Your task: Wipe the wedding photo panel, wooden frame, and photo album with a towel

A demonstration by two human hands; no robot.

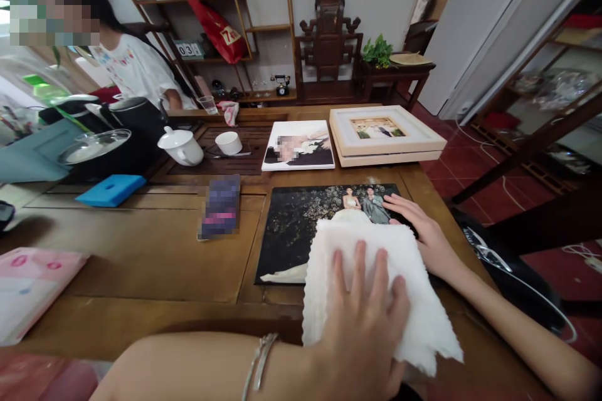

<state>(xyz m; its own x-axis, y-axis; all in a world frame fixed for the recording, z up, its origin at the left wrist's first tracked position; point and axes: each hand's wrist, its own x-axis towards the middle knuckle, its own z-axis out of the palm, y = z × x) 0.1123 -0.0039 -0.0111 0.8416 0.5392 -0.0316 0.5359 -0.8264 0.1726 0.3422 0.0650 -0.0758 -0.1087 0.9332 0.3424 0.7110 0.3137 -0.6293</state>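
Observation:
My left hand (362,319), with a silvery bracelet on its wrist, presses a white cloth (371,244) with its fingers spread over the top. The thumb seems tucked at the cloth's lower edge. Beneath the cloth lies a dark glossy photo panel (286,232) showing a couple in wedding clothes. The cloth covers the panel's lower right part. My right hand (418,225) rests at the panel's right edge, fingers stretched out across its surface near the pictured couple.
Behind the panel lie a white photo board (320,147) and a pale wooden frame (390,153). A patterned phone-sized object (221,207), blue box (110,190), lidded white cup (181,147) and tissue pack (37,288) are to the left. A person (136,69) sits across the table.

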